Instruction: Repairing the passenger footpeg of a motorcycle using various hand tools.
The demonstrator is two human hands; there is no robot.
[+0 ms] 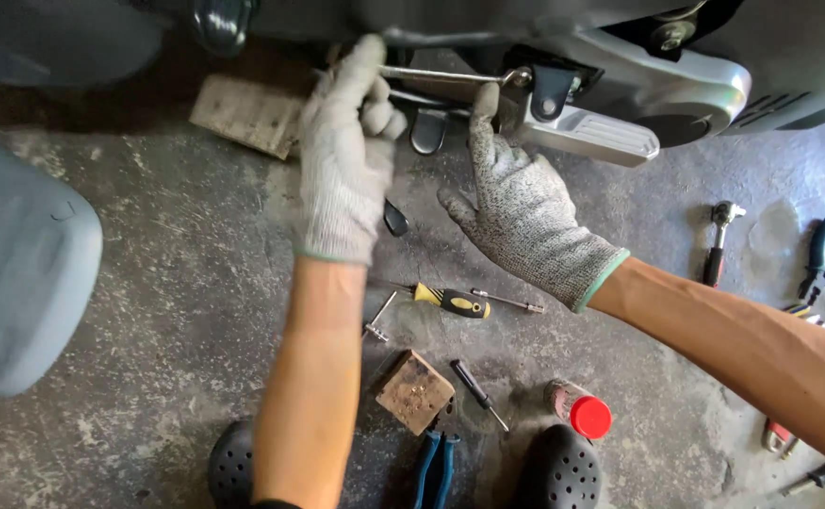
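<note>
Both my hands wear grey knit gloves. My left hand (pixel 344 155) grips the handle end of a long steel wrench (pixel 441 73) that runs right to a fitting under a scooter's body (pixel 620 75). My right hand (pixel 518 203) is spread, its index finger raised and touching the wrench head beside the silver footrest (pixel 589 132). The wrench head itself is partly hidden behind that finger.
On the concrete floor lie a yellow-and-black screwdriver (pixel 455 302), a small wooden block (pixel 414 391), blue-handled pliers (pixel 436 467), a red-capped can (pixel 582 410), a ratchet (pixel 718 240) and black pliers (pixel 822 254). A grey panel (pixel 16 264) lies left. My black clogs (pixel 558 467) are near the bottom edge.
</note>
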